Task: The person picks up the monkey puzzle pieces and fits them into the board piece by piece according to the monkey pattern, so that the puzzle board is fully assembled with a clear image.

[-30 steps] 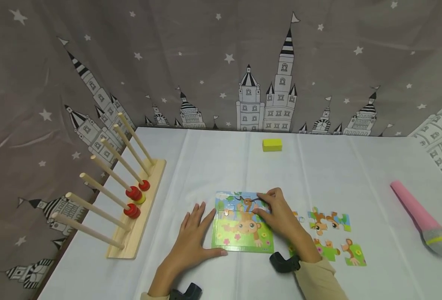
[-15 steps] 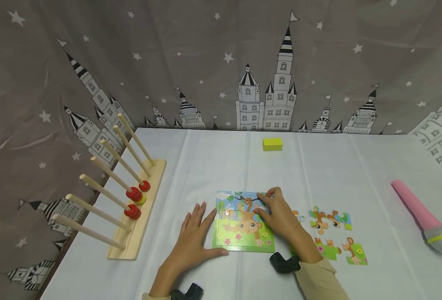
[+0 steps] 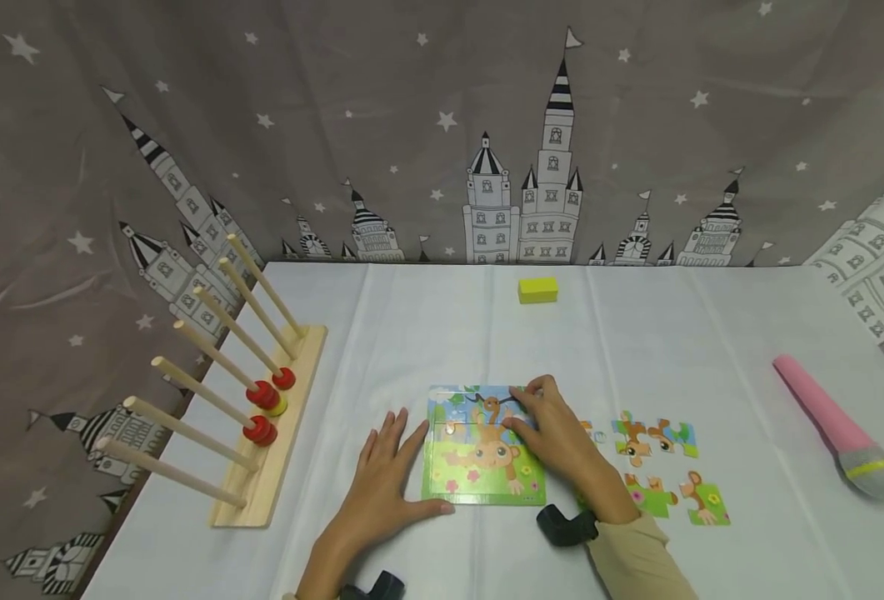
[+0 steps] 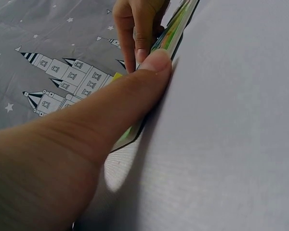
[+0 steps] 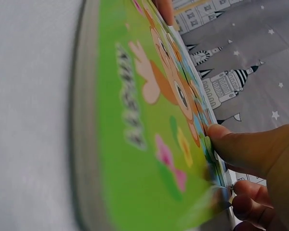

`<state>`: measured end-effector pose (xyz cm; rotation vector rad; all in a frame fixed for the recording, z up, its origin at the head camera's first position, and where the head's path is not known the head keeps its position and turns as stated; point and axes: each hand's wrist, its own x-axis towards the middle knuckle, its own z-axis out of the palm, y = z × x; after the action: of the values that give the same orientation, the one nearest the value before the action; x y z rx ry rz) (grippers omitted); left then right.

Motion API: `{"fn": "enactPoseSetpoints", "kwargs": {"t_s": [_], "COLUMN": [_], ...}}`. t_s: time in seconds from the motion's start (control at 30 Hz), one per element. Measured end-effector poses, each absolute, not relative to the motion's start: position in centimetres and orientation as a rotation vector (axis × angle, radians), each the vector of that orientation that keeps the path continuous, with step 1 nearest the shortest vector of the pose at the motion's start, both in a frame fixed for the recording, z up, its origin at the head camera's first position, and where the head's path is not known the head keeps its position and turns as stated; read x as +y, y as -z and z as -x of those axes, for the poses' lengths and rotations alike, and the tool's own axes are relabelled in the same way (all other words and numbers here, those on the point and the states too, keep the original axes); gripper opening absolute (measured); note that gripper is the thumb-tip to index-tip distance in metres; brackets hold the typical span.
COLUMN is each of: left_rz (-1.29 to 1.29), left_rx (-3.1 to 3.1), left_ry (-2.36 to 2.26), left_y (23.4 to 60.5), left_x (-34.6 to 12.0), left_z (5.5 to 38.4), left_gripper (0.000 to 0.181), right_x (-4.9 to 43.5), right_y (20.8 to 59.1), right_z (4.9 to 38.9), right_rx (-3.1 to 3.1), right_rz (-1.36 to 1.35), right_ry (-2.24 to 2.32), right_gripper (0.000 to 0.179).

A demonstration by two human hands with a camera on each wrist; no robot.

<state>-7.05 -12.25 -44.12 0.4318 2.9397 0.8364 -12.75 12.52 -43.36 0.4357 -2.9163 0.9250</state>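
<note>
A monkey jigsaw board (image 3: pixel 486 487) lies flat on the white cloth, several pieces fitted along its top. My left hand (image 3: pixel 385 479) rests at the board's left side, fingers spread and the thumb along the lower edge; in the left wrist view the thumb (image 4: pixel 130 86) lies against the board's edge. At the upper right corner, my right hand (image 3: pixel 557 429) pinches a puzzle piece (image 5: pixel 210 149) between thumb and curled fingers, low over the board. The right hand hides much of that piece in the head view.
Loose puzzle pieces (image 3: pixel 632 442) lie right of the board, some partly behind the right forearm. A wooden peg stand (image 3: pixel 299 400) with red and yellow rings stands left. A yellow block (image 3: pixel 537 291) sits at the back, and a pink toy microphone (image 3: pixel 824 404) lies far right.
The head view has shifted slightly. Both hands keep their places at the board, and the pieces stay where they were.
</note>
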Motion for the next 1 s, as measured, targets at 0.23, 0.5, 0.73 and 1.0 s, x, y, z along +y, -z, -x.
{"fn": "enactPoseSetpoints", "kwargs": {"t_s": [0.23,0.5,0.73,1.0], "left_rz": [-0.433,-0.425,-0.413,-0.437], "left_rx": [2.937,2.942,2.944,2.937], "left_ry": [-0.826,-0.813,-0.802,-0.812], "left_y": [44.3,44.4,44.4,44.0], "left_x": [-12.5,-12.7,-12.8,-12.4], "left_z": [6.9,6.4,6.1,7.1], "left_gripper": [0.103,0.103,0.103,0.104], "right_x": [12.4,12.6,13.7,16.2], "right_y": [43.5,43.2,42.5,41.7], "right_z": [12.6,12.2,11.8,12.7], "right_rx": [-2.92,-2.958,-2.999,-2.945], "right_rz": [-0.437,-0.376,-0.33,-0.389], "right_ry": [-0.971,-1.048,-1.116,-1.092], "right_gripper": [0.053,0.049,0.04,0.035]}}
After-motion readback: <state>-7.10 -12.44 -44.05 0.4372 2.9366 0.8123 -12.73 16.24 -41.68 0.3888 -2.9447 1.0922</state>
